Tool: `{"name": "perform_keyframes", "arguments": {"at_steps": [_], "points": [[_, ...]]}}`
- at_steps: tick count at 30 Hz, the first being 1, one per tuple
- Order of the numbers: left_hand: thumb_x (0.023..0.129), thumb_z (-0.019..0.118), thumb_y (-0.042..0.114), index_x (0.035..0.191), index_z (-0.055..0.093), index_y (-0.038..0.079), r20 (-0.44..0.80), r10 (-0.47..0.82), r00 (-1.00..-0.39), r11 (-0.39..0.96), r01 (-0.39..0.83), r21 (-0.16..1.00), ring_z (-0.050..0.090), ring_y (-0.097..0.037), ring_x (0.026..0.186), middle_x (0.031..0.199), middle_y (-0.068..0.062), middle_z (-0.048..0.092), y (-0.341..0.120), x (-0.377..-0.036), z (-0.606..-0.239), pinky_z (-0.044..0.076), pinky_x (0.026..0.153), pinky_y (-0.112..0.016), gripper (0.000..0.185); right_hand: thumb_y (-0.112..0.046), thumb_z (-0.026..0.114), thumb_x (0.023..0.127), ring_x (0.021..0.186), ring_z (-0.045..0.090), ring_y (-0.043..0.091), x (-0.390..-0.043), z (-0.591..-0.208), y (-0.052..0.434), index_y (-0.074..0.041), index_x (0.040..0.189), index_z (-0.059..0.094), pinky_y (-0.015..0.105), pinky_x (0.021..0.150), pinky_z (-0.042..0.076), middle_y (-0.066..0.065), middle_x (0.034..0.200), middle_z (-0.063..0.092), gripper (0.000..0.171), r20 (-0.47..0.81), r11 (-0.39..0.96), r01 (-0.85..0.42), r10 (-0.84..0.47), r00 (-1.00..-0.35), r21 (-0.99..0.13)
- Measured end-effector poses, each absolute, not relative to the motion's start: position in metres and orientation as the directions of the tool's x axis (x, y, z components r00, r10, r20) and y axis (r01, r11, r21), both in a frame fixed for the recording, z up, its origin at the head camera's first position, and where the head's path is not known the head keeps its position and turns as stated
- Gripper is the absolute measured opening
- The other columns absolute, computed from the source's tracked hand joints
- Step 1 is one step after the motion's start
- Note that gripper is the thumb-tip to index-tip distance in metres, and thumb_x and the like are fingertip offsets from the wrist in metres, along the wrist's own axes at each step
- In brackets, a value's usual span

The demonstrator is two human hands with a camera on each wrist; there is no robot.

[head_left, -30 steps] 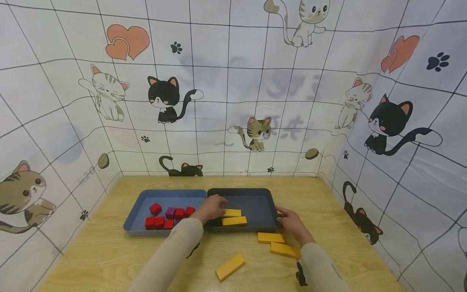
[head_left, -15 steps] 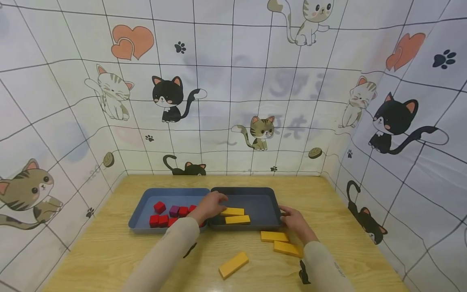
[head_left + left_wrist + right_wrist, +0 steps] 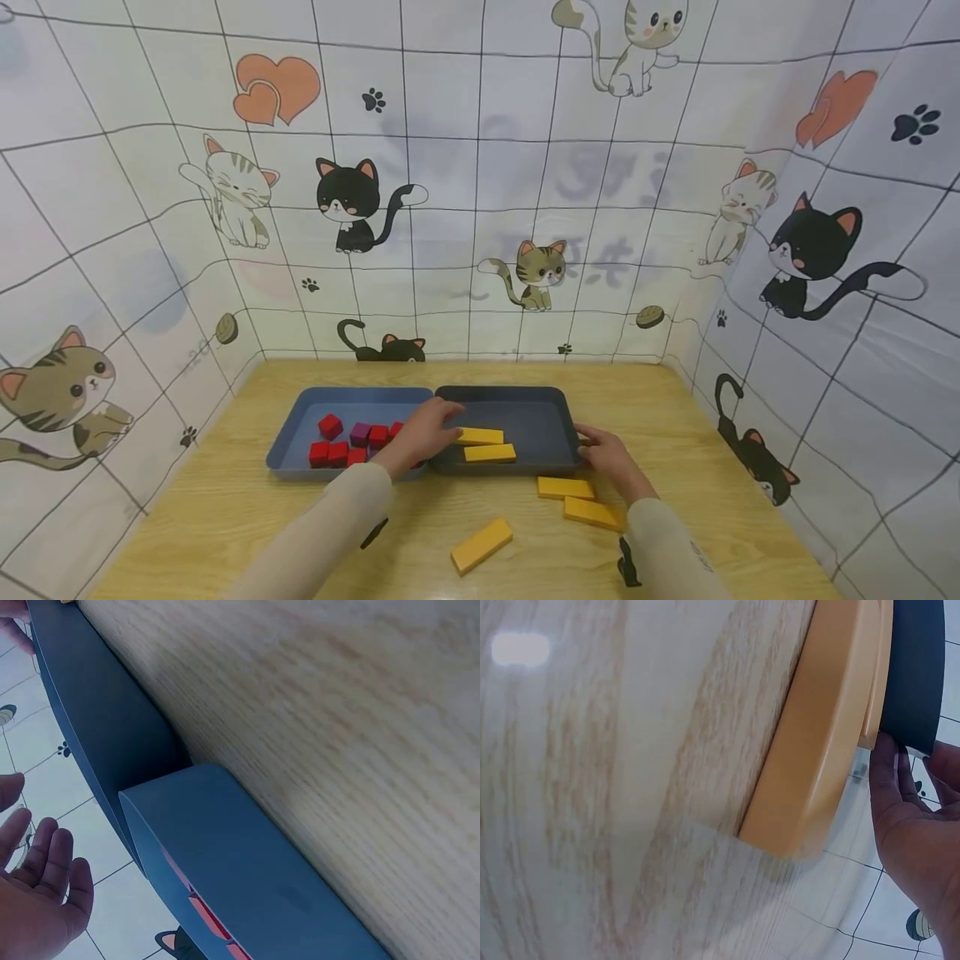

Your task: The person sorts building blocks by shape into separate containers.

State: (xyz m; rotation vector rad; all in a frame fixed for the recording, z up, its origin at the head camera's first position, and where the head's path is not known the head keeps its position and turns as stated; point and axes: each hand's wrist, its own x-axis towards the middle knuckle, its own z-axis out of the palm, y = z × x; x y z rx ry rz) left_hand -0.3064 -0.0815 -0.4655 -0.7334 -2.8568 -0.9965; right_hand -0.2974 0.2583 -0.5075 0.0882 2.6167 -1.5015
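**Sorting blocks by colour into two trays**

Sorting explains the layout: the blue tray (image 3: 296, 417) on the left keeps the cubes, the dark tray (image 3: 536, 417) on the right, touching it, keeps the yellow bars. The left hand (image 3: 425, 427) hovers over the place where the trays meet, next to the far yellow bar (image 3: 480, 436); its grip is relaxed and open, and it holds nothing. The right hand (image 3: 606, 455) rests with straight fingers against the right wall of the dark tray, probably to keep it steady; its grip holds nothing either.

Counting: two trays. Two yellow bars lie in the dark tray, the second (image 3: 489, 453) nearer. Three more lie on the worktop (image 3: 225, 525): two (image 3: 564, 487) (image 3: 591, 512) touching, near the right hand, and one (image 3: 481, 546) apart. About six red cubes (image 3: 329, 426) and one purple cube (image 3: 360, 433) show; the left hand may hide others.
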Motion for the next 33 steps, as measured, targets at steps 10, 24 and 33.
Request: {"name": "perform_keyframes", "arguments": {"at_steps": [10, 24, 33], "points": [[0.093, 0.068, 0.011, 0.129, 0.063, 0.003, 0.238, 0.419, -0.876, 0.638, 0.47, 0.61, 0.06, -0.031, 0.107, 0.118, -0.016, 0.062, -0.09, -0.281, -0.468, 0.052, 0.089, -0.048, 0.037, 0.004, 0.046, 0.097, 0.123, 0.051, 0.046, -0.298, -0.509, 0.257, 0.0, 0.147, 0.045, 0.055, 0.1, 0.044, 0.036, 0.14, 0.045, 0.049, -0.13, 0.498, 0.101, -0.023, -0.991, -0.861], [0.088, 0.076, 0.019, 0.127, 0.064, 0.003, 0.203, 0.449, -0.87, 0.617, 0.466, 0.634, 0.059, -0.03, 0.094, 0.103, -0.007, 0.063, -0.095, -0.245, -0.484, 0.052, 0.078, -0.041, 0.044, 0.004, 0.047, 0.097, 0.117, 0.056, 0.043, -0.298, -0.511, 0.258, 0.001, 0.146, 0.046, 0.053, 0.097, 0.047, 0.035, 0.135, 0.049, 0.049, -0.124, 0.511, 0.098, -0.016, -0.992, -0.854], [0.088, 0.074, 0.027, 0.128, 0.063, 0.001, 0.117, 0.487, -0.866, 0.59, 0.425, 0.687, 0.06, -0.031, 0.098, 0.108, -0.011, 0.064, -0.095, -0.228, -0.497, 0.052, 0.079, -0.04, 0.048, 0.004, 0.046, 0.097, 0.118, 0.055, 0.043, -0.297, -0.509, 0.258, 0.002, 0.145, 0.046, 0.053, 0.098, 0.047, 0.036, 0.134, 0.049, 0.048, -0.11, 0.504, 0.08, -0.03, -0.993, -0.86]]}}
